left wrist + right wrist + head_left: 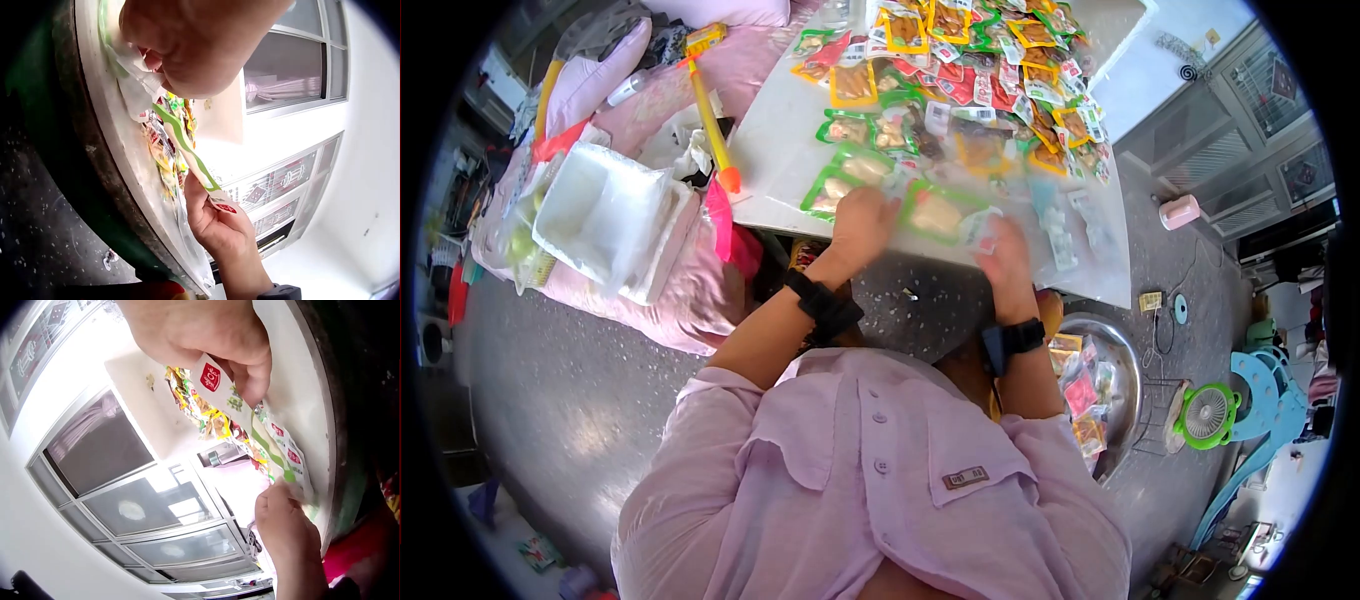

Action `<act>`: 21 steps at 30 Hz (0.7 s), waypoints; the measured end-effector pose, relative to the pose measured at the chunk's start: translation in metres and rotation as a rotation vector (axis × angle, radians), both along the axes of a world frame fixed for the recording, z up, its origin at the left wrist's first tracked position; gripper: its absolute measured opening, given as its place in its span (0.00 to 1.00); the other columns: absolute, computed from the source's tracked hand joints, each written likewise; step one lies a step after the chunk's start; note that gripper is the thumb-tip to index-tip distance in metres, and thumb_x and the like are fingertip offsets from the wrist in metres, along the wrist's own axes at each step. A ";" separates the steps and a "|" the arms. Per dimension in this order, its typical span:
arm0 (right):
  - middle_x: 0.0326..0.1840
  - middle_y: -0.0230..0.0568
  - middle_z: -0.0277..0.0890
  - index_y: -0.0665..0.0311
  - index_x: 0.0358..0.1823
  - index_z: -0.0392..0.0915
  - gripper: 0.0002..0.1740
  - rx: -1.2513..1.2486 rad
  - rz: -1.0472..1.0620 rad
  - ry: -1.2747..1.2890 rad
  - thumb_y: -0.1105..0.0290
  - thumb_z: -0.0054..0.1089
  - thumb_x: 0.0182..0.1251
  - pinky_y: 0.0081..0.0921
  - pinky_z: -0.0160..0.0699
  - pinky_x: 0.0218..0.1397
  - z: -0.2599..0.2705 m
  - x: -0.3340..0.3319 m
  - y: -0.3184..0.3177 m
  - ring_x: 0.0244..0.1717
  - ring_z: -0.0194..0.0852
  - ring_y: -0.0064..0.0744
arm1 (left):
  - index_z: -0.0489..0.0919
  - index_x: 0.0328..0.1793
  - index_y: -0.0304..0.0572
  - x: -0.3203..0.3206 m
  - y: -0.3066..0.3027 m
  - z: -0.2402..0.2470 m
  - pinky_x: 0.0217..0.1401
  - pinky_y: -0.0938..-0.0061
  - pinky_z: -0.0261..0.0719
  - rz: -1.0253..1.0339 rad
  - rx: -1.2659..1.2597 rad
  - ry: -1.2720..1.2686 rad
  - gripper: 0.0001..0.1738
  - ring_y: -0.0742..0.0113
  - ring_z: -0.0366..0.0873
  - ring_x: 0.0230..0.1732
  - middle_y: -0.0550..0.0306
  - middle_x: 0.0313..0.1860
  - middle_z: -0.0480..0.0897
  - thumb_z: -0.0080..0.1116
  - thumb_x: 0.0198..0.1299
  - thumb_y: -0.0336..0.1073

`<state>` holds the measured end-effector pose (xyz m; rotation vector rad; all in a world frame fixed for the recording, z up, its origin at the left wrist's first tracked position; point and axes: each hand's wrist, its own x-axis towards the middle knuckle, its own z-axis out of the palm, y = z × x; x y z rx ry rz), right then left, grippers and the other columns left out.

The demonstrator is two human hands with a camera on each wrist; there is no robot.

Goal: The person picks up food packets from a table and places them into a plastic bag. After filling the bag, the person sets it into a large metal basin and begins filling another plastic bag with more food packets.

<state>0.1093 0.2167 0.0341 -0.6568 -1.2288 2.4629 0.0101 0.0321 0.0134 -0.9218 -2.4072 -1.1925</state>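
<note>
Between the two hands a green-edged clear food packet (935, 212) with pale contents is held above the table's near edge. My right hand (1004, 258) pinches its white printed end, which carries a red logo; that hand (206, 331) fills the top of the right wrist view. At the other end, my left hand (866, 228) has its fingertips on the packet's clear edge, and the right wrist view shows this left hand (289, 519) pinching there. Just beyond the left hand, similar green-edged packets (850, 175) lie on the white table (775, 150).
A large heap of yellow, red and green packets (970, 70) covers the far table. Clear packets (1055, 235) lie at the right. A metal basin (1135, 400) with packets stands on the floor, near a green fan (1207, 416). A white foam box (590, 205) sits at left.
</note>
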 end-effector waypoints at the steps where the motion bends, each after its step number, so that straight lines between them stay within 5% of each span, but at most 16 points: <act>1: 0.40 0.51 0.69 0.73 0.42 0.62 0.12 0.013 -0.011 -0.027 0.77 0.40 0.56 0.44 0.74 0.40 0.004 0.000 -0.005 0.39 0.72 0.47 | 0.67 0.18 0.36 0.000 0.001 0.000 0.29 0.57 0.64 -0.011 0.051 0.013 0.10 0.44 0.67 0.26 0.43 0.18 0.68 0.51 0.47 0.32; 5: 0.43 0.51 0.66 0.73 0.43 0.60 0.13 0.007 -0.025 -0.053 0.77 0.40 0.56 0.47 0.72 0.41 0.009 -0.005 -0.020 0.42 0.71 0.48 | 0.65 0.20 0.34 0.000 0.003 -0.004 0.30 0.56 0.63 -0.050 0.103 0.017 0.06 0.43 0.66 0.28 0.42 0.20 0.68 0.50 0.43 0.27; 15: 0.38 0.42 0.69 0.69 0.40 0.66 0.09 0.003 0.028 -0.081 0.77 0.43 0.57 0.32 0.71 0.41 -0.008 -0.022 -0.020 0.39 0.70 0.33 | 0.68 0.31 0.34 0.006 0.000 0.001 0.36 0.60 0.65 -0.092 0.049 0.060 0.07 0.44 0.67 0.35 0.43 0.30 0.71 0.48 0.43 0.24; 19: 0.36 0.37 0.71 0.68 0.38 0.68 0.07 0.351 0.183 -0.046 0.77 0.45 0.58 0.23 0.71 0.39 0.027 -0.003 -0.004 0.37 0.70 0.25 | 0.71 0.38 0.38 0.024 0.001 0.029 0.39 0.62 0.67 -0.050 -0.032 0.295 0.13 0.48 0.69 0.39 0.44 0.34 0.73 0.52 0.42 0.29; 21: 0.34 0.31 0.69 0.67 0.37 0.69 0.06 0.714 0.374 -0.031 0.75 0.46 0.58 0.18 0.68 0.37 0.046 0.006 0.000 0.34 0.67 0.18 | 0.72 0.41 0.39 0.029 0.004 0.044 0.41 0.66 0.68 -0.276 -0.099 0.125 0.16 0.49 0.70 0.40 0.44 0.36 0.73 0.54 0.42 0.32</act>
